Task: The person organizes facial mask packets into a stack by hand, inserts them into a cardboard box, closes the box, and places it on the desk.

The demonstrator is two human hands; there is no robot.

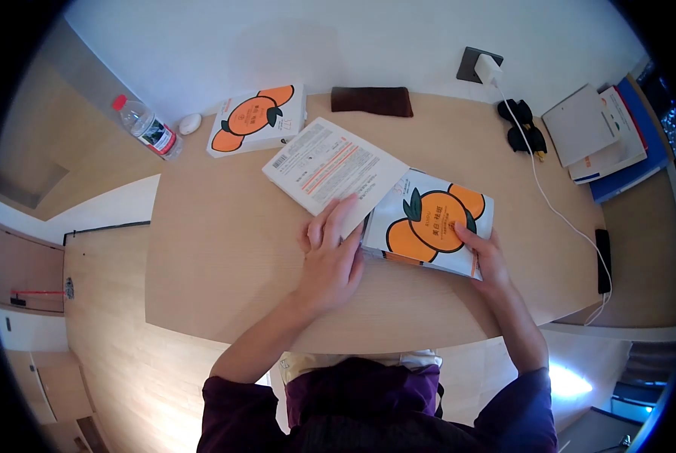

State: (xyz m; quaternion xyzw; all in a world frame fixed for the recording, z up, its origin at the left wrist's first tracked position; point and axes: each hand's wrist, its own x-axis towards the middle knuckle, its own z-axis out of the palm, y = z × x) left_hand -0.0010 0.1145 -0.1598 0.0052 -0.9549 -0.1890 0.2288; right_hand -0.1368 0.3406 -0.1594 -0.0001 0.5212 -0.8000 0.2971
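My right hand [492, 260] grips the right end of a white box with orange fruit printed on it [421, 226], thumb on top and fingers underneath. Overlapping its upper left corner is a white box with printed text and a barcode [330, 170], its text side up. At the near edge of this text-side box, my left hand [329, 260] is closed, with fingers over the edge and the thumb close to the fruit-printed box. The undersides of both boxes are hidden. Farther back lies another fruit-printed white box [256, 121], untouched.
Along the back of the desk [225, 249] lie a dark brown pouch [372, 101] and a small white object [191, 124]. A red-capped bottle [149, 128] stands back left. At right are black sunglasses [522, 128], a white cable [549, 200], books [598, 136] and a black bar [603, 260].
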